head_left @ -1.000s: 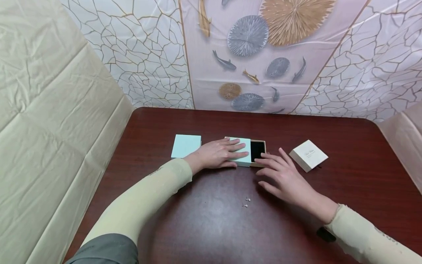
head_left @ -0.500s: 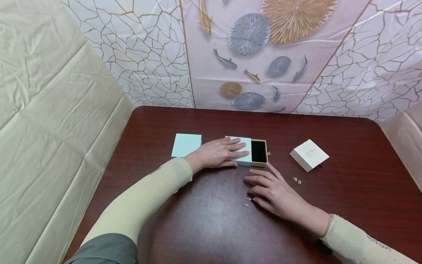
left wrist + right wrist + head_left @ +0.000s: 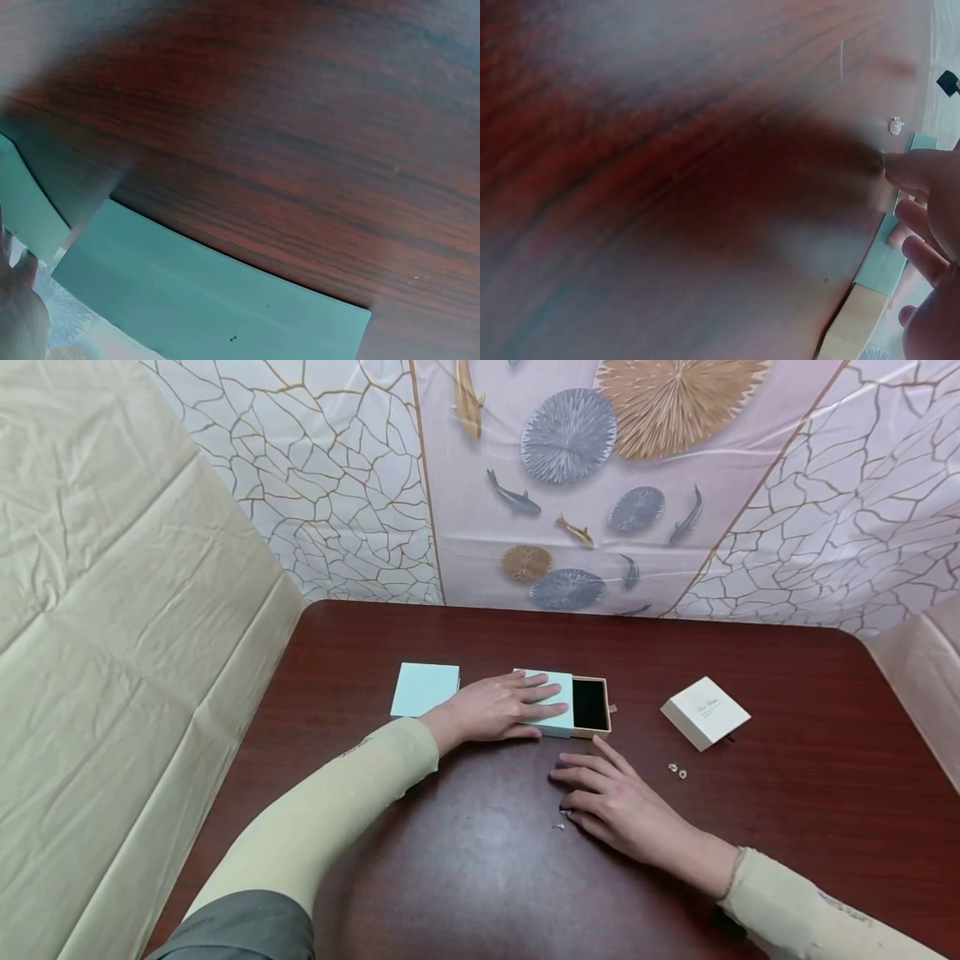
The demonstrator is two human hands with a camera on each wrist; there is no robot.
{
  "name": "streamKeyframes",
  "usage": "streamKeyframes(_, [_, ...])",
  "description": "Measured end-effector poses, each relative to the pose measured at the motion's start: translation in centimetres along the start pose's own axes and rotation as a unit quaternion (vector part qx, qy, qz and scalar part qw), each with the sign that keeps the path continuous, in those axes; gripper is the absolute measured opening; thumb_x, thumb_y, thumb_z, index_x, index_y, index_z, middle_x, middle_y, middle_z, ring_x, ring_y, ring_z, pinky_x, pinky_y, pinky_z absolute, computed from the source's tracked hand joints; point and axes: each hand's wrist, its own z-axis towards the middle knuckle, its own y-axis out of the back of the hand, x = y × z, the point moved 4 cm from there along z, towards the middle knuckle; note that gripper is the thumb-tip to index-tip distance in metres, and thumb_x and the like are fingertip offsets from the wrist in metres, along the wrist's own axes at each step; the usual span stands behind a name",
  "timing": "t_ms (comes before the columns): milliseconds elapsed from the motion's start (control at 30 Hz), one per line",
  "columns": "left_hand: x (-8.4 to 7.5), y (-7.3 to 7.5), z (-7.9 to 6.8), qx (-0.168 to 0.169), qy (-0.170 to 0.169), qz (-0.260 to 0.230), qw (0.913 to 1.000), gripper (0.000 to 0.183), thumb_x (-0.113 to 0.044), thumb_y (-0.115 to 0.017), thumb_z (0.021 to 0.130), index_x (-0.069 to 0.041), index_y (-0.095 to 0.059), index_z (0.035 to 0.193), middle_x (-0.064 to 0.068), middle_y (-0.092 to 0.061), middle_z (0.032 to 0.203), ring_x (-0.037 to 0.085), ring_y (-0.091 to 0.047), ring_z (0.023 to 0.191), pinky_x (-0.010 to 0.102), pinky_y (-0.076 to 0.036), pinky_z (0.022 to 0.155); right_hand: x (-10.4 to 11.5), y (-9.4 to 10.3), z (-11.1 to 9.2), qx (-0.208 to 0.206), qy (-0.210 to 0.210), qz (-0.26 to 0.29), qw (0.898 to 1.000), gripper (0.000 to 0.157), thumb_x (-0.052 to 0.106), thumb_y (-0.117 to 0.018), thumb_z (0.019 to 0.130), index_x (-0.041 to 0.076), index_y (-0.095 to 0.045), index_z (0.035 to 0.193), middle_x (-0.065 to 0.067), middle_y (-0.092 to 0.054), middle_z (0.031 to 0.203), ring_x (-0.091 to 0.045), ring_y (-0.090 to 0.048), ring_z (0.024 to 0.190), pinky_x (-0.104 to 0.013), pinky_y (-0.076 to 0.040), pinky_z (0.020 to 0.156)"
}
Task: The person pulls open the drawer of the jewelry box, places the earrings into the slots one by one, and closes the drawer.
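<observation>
My left hand (image 3: 495, 708) lies flat with spread fingers on a pale turquoise drawer box (image 3: 557, 680). Its black-lined drawer (image 3: 590, 704) is pulled partway out to the right, with a small tab at its end. In front of the box, my right hand (image 3: 618, 799) is low over the table, thumb and index fingertips pinching a tiny stud earring (image 3: 565, 812). Fingertips mostly hide that earring. A second stud earring (image 3: 558, 827) lies just nearer to me; it appears as a small whitish piece (image 3: 896, 126) in the right wrist view.
Left of the drawer box sits another turquoise box (image 3: 424, 688), close to my left wrist. A cream box (image 3: 705, 712) with printed lettering stands at the right. Two small gold-coloured ring-like pieces (image 3: 677, 771) lie in front of it on the dark wooden table (image 3: 450, 877).
My right hand has moved from beside the drawer's end toward me and left, down to the stud earrings. This uncovered the gold-coloured pieces. My left hand stays on the box.
</observation>
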Motion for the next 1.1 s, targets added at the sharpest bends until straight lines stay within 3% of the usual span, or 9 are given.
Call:
streamKeyframes(367, [-0.02, -0.03, -0.05, 0.002, 0.004, -0.008, 1.0000, 0.056, -0.047, -0.052, 0.112, -0.026, -0.046, 0.164, 0.006, -0.039, 0.171, 0.025, -0.033, 0.160, 0.044, -0.028, 0.130, -0.11, -0.50, 0.17, 0.002, 0.000, 0.004, 1.000, 0.008, 0.010, -0.082, 0.086, 0.015, -0.075, 0.088, -0.007, -0.074, 0.129, -0.035, -0.062, 0.132, -0.068, -0.028, 0.122])
streamKeyframes(733, [-0.03, -0.04, -0.09, 0.000, 0.004, -0.015, 0.9999, 0.056, -0.046, -0.052, 0.113, -0.026, -0.046, 0.164, 0.006, -0.039, 0.171, 0.025, -0.032, 0.160, 0.044, -0.027, 0.130, -0.50, -0.55, 0.39, 0.012, -0.007, -0.012, 1.000, 0.006, 0.007, -0.081, 0.087, 0.011, -0.078, 0.091, -0.007, -0.074, 0.129, -0.032, -0.061, 0.135, -0.069, -0.030, 0.121])
streamKeyframes(1100, [-0.03, -0.03, -0.11, 0.004, 0.005, -0.013, 0.9999, 0.056, -0.046, -0.052, 0.113, -0.026, -0.045, 0.165, 0.006, -0.038, 0.171, 0.025, -0.032, 0.160, 0.044, -0.026, 0.131, -0.90, -0.43, 0.36, 0.005, 0.003, -0.021, 1.000, 0.007, 0.006, -0.078, 0.085, 0.009, -0.075, 0.091, -0.009, -0.073, 0.131, -0.034, -0.063, 0.133, -0.060, -0.019, 0.129])
